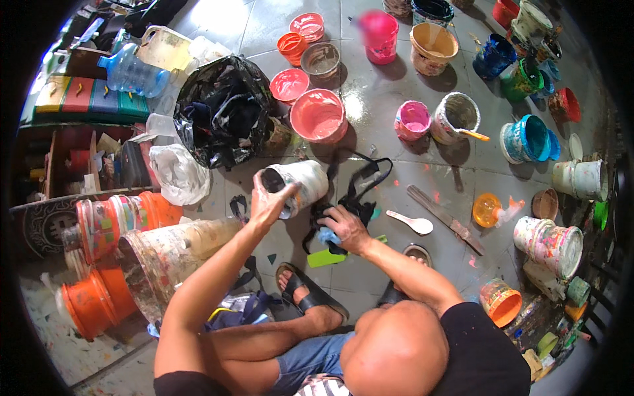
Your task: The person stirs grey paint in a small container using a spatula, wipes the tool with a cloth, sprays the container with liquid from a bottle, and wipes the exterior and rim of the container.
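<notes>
My left hand (267,201) grips the rim of a white, paint-stained bucket (300,185), which is tipped on its side with its dark mouth toward the left. My right hand (347,228) is closed on a small blue rag (325,236), pressed down on a black cloth with straps (360,191) lying on the tiled floor just right of the bucket. A green flat piece (325,259) lies below the right hand. My sandalled foot (307,294) rests on the floor under my arms.
Several paint pots ring the spot: a large pink one (319,115), a magenta one (412,120), a blue one (528,138), orange ones (500,302). A white spoon (413,223), a flat stick (446,218), a black bag (224,109) and a big stained bucket (168,257) lie close.
</notes>
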The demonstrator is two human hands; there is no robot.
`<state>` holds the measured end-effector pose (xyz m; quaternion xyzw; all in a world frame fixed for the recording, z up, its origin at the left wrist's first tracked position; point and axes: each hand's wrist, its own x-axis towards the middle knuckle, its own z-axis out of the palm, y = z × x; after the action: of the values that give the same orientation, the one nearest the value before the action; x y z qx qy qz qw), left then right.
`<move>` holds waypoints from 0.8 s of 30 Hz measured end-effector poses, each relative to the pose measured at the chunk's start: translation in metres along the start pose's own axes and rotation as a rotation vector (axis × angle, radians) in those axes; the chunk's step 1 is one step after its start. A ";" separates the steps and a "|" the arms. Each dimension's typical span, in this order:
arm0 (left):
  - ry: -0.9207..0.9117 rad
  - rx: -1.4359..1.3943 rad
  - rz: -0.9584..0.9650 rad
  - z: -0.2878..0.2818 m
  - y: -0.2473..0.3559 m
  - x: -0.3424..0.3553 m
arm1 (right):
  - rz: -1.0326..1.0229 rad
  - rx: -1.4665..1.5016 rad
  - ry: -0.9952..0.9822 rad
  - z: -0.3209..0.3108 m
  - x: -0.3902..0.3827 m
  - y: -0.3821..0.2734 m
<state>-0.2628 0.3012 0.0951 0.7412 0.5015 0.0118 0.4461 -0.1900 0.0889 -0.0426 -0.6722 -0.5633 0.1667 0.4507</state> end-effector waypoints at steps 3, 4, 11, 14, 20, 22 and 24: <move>0.011 0.221 0.029 -0.004 -0.001 -0.002 | 0.249 0.315 0.386 -0.020 0.040 -0.036; -0.031 0.147 0.010 0.000 0.001 -0.005 | 0.308 0.371 0.506 -0.030 0.051 -0.042; -0.043 0.349 0.168 -0.009 -0.006 -0.017 | 0.092 0.503 0.521 -0.036 0.119 -0.035; -0.061 0.318 0.327 -0.009 -0.013 -0.018 | 0.176 0.472 0.435 -0.017 0.133 -0.012; -0.064 0.405 0.407 -0.014 -0.014 -0.031 | 0.512 0.239 -0.050 -0.032 0.162 0.008; -0.029 0.404 0.401 -0.016 -0.017 -0.033 | 0.395 0.289 0.174 -0.021 0.159 -0.010; -0.005 0.395 0.381 -0.017 -0.025 -0.036 | 0.236 0.383 0.336 -0.009 0.149 -0.031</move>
<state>-0.3064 0.2874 0.1039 0.8948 0.3447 -0.0043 0.2837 -0.1563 0.2191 0.0291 -0.6541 -0.3565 0.2075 0.6340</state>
